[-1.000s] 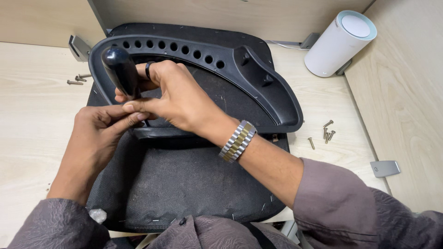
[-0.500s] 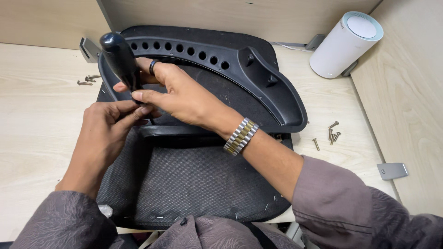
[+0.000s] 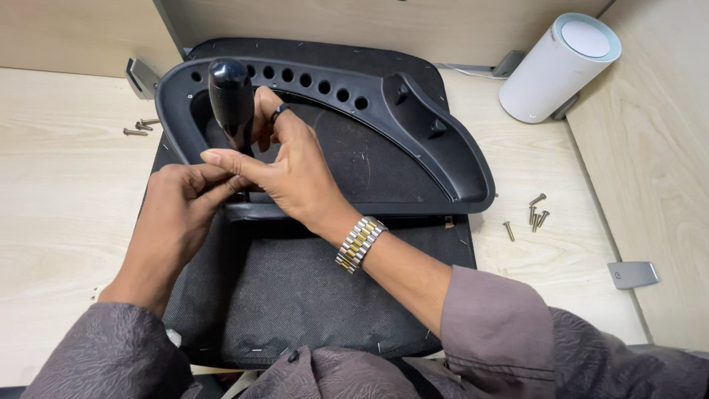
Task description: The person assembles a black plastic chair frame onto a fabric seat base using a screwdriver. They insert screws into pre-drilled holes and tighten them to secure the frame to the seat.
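My right hand (image 3: 292, 166) curls around the black screwdriver (image 3: 231, 100), upright just ahead of my palm; its fat handle grips surely. My left hand (image 3: 181, 203) pinches near the tip, probably steadying a screw. The plastic frame (image 3: 450, 159) beneath seems stiff and light.

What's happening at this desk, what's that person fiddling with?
A person is working on a black plastic frame that lies on a dark fabric cushion on a desk. The right hand steadies an upright black-handled screwdriver against the frame, and the left hand pinches near its tip. Loose screws lie on either side.
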